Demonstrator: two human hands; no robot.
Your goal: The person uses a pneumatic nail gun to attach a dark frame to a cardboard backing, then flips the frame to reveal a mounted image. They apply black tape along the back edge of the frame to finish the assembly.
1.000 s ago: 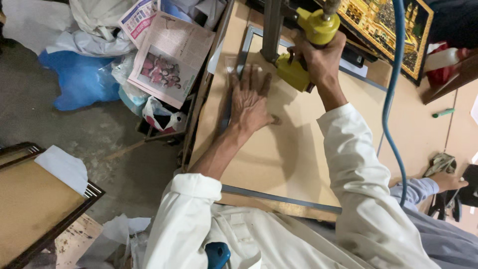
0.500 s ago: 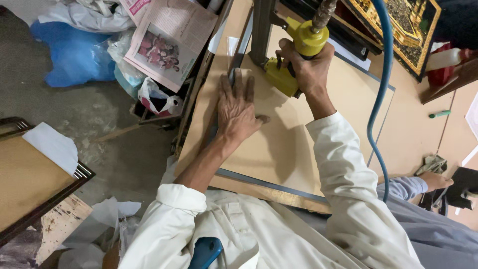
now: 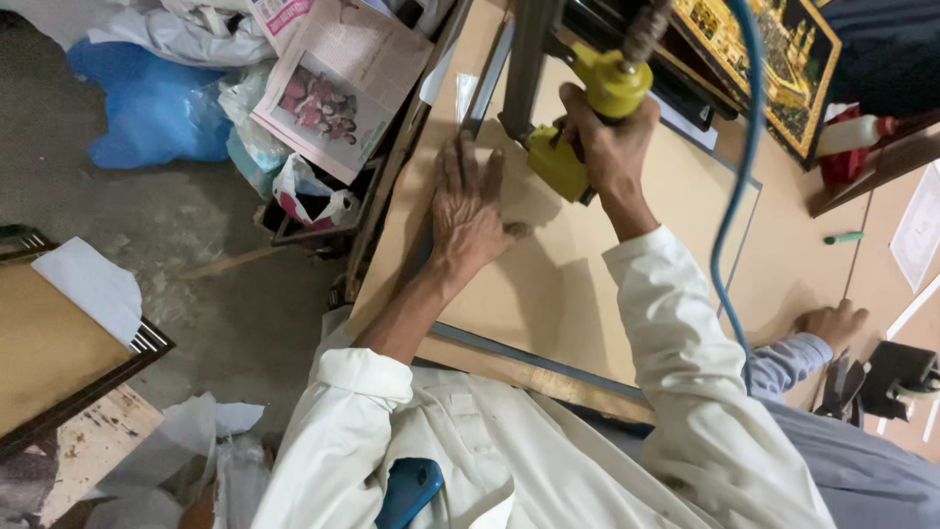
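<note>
- A brown workbench [image 3: 813, 264] fills the right half of the view; a pale tan backing board [image 3: 548, 284] lies flat on it, its near edge bordered by a thin grey strip.
- The floor [image 3: 166, 225] to the left is bare grey concrete, crowded with a blue plastic bag [image 3: 147, 103], an open magazine [image 3: 338, 83] and crumpled white paper.
- A dark-framed board [image 3: 59, 353] leans at the lower left with a white sheet on it.
- A gilt-framed picture [image 3: 774, 64] rests at the far right of the bench, and a green marker [image 3: 842, 237] lies nearby.
- The yellow pneumatic tool [image 3: 587, 122] stands tilted at the far edge of the board, a blue air hose [image 3: 739, 176] trailing from above it down toward the person.
- The right hand [image 3: 612, 147] is clenched around the tool's body.
- The left hand [image 3: 470, 201] lies flat, fingers spread, pressing on the board just beside the tool's nose.
- Another person's hand [image 3: 832, 323], in a blue sleeve, rests on the bench at right.
</note>
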